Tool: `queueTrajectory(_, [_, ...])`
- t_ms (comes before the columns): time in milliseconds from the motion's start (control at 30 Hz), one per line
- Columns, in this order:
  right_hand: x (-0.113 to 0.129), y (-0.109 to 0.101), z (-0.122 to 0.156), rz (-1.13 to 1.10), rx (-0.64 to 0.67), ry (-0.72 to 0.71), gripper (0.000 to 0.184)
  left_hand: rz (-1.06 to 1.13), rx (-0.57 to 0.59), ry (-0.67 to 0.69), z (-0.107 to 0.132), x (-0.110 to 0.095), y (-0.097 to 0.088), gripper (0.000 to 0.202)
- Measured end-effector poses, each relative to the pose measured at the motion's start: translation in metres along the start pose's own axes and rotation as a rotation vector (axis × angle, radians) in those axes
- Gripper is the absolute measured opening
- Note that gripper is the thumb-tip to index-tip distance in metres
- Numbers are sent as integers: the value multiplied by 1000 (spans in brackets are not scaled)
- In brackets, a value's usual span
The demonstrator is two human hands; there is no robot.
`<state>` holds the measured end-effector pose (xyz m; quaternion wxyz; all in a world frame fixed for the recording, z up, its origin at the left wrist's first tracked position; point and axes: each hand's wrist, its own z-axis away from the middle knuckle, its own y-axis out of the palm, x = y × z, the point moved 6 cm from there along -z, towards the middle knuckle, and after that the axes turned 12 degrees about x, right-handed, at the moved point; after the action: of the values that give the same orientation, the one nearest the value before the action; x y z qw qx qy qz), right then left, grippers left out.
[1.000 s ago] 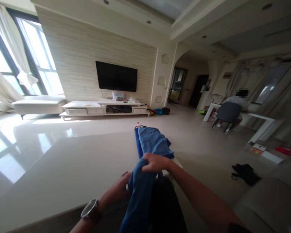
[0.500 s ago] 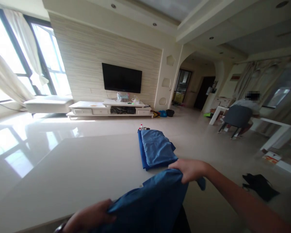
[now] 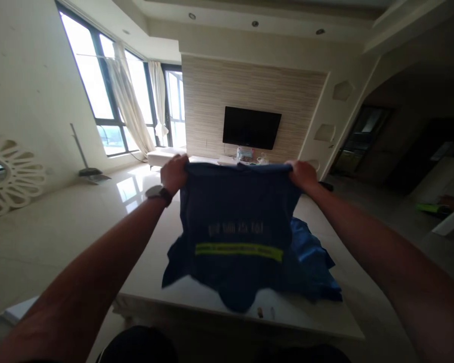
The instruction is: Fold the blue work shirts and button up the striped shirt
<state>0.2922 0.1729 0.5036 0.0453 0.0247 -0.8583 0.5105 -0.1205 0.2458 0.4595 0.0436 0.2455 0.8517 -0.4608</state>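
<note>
We hold a dark blue cloth shirt with a yellow-green stripe (image 3: pixel 236 227) spread out in the air above the near edge of the pale glossy table (image 3: pixel 151 262). Our left hand (image 3: pixel 174 173) grips its upper left corner and our right hand (image 3: pixel 302 175) grips its upper right corner, both closed tight on the fabric. A crumpled brighter blue garment (image 3: pixel 314 257) lies on the table toward its right edge, partly behind the shirt.
</note>
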Motion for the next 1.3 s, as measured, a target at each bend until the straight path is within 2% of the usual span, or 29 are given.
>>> queueTrajectory(33, [7, -20, -15, 0, -67, 4, 38, -49, -104, 28, -15, -8, -25, 28])
queueTrajectory(67, [13, -42, -22, -13, -197, -16, 41, -85, -194, 73, -24, -15, -49, 33])
queueTrajectory(133, [19, -70, -19, -40, -363, -29, 44, -115, -390, 69, -26, -18, -86, 28])
queueTrajectory(167, [20, -75, -11, -45, -407, -44, 44, -134, -428, 91, -21, -18, -95, 28])
queueTrajectory(200, [19, -73, -1, -41, -411, -61, 45, -159, -427, 121, -13, -15, -96, 28])
queueTrajectory(233, [17, -62, 12, -28, -380, -85, 45, -193, -393, 159, -2, -11, -89, 29])
queueTrajectory(300, [8, -22, 40, 13, -263, -119, 50, -273, -264, 209, 24, 3, -58, 29])
queueTrajectory(367, [-5, 38, 71, 35, -131, -153, 57, -336, -111, 211, 57, 22, -9, 27])
queueTrajectory(400, [-14, 72, 87, 30, -80, -154, 59, -352, -9, 230, 76, 32, 21, 29])
queueTrajectory(500, [-37, 190, 141, -57, 212, -106, 69, -340, 254, 225, 145, 59, 111, 42])
queueTrajectory(600, [-52, 298, 215, -139, 565, 31, 83, -243, 525, 84, 225, 87, 192, 50])
queueTrajectory(633, [-53, 324, 241, -139, 636, 65, 86, -213, 618, 26, 253, 94, 215, 52])
queueTrajectory(700, [-51, 361, 292, -134, 735, 101, 85, -187, 808, -78, 305, 107, 252, 58])
queueTrajectory(767, [-46, 384, 331, -134, 805, 111, 85, -186, 982, -151, 349, 114, 278, 60])
queueTrajectory(867, [-43, 400, 366, -130, 847, 120, 79, -184, 1055, -173, 383, 115, 293, 64])
queueTrajectory(967, [-46, 405, 377, -127, 859, 129, 76, -185, 1066, -182, 393, 117, 294, 69])
queueTrajectory(1133, [-48, 399, 379, -113, 881, 125, 73, -186, 1100, -218, 398, 127, 291, 75])
queueTrajectory(1233, [-34, 394, 378, -102, 861, 91, 72, -188, 1104, -222, 404, 126, 297, 72])
queueTrajectory(1300, [-15, 393, 378, -120, 846, 43, 67, -180, 1102, -200, 409, 117, 306, 73])
